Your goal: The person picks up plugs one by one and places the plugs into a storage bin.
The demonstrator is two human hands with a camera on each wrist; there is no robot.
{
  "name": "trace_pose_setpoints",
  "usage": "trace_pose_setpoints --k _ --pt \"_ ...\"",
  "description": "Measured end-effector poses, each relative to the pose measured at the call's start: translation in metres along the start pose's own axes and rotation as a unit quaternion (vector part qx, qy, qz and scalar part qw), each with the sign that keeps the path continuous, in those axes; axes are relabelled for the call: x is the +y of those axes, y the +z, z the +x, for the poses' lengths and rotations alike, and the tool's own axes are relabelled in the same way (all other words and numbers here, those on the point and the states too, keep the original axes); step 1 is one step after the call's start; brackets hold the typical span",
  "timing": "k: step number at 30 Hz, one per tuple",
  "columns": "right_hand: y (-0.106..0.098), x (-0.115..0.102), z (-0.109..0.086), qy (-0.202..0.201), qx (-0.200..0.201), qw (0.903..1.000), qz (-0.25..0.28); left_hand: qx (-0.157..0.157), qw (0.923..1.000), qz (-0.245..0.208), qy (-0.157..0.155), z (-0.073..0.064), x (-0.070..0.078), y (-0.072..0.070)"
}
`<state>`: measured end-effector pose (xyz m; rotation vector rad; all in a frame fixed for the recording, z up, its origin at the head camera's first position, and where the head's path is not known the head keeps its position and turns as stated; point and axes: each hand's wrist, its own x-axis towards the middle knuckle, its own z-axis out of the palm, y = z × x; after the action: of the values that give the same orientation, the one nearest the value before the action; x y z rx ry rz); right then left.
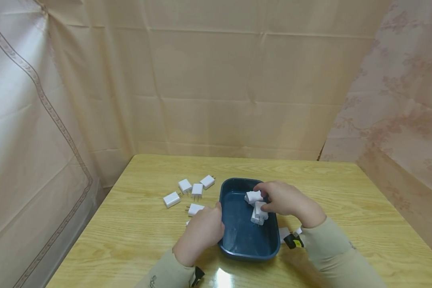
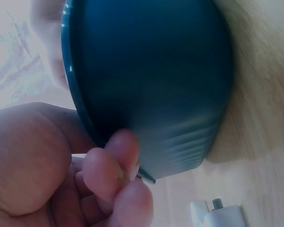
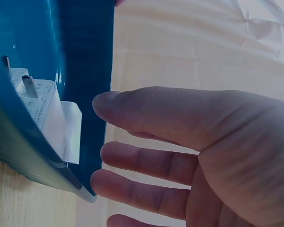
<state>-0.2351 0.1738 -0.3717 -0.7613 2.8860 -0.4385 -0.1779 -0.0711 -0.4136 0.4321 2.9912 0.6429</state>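
A dark blue plastic tub [image 1: 234, 226] stands on the table, with several white charger plugs [image 1: 259, 215] in its right half. My left hand [image 1: 204, 227] grips the tub's left rim; in the left wrist view its fingertips [image 2: 132, 203] are curled at the edge. Over the right side of the tub is my right hand [image 1: 284, 199], close above the charger plugs. The right wrist view shows its thumb and fingers [image 3: 146, 163] apart and fairly straight, nothing between them. Metal prongs stick up from one charger plug [image 3: 45, 109] inside the tub.
Left of the tub lie several more charger plugs [image 1: 172, 199], some partly hidden behind my left hand. Another white piece [image 1: 283, 233] lies against the tub's right side, near my right wrist. Beige cloth [image 1: 216, 80] hangs behind the wooden table [image 1: 111, 224].
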Motion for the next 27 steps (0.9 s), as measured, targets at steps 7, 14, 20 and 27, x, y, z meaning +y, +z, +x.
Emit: trace_pose_setpoints --k 7,14,20,27 --pt "-0.001 0.000 -0.001 -0.004 0.000 1.0000 -0.002 0.003 1.0000 0.003 -0.001 0.000 0.001 0.000" --pt "-0.003 0.005 -0.003 0.005 0.000 1.0000 0.007 -0.001 1.0000 -0.006 -0.001 0.000 0.000 0.000" --pt "-0.014 0.014 -0.010 0.007 0.003 1.0000 -0.004 0.003 0.9997 -0.023 0.006 0.000 -0.002 0.000" --pt "-0.031 0.025 -0.022 0.008 0.021 0.9997 -0.005 0.018 0.9993 -0.027 0.018 0.000 -0.003 -0.002"
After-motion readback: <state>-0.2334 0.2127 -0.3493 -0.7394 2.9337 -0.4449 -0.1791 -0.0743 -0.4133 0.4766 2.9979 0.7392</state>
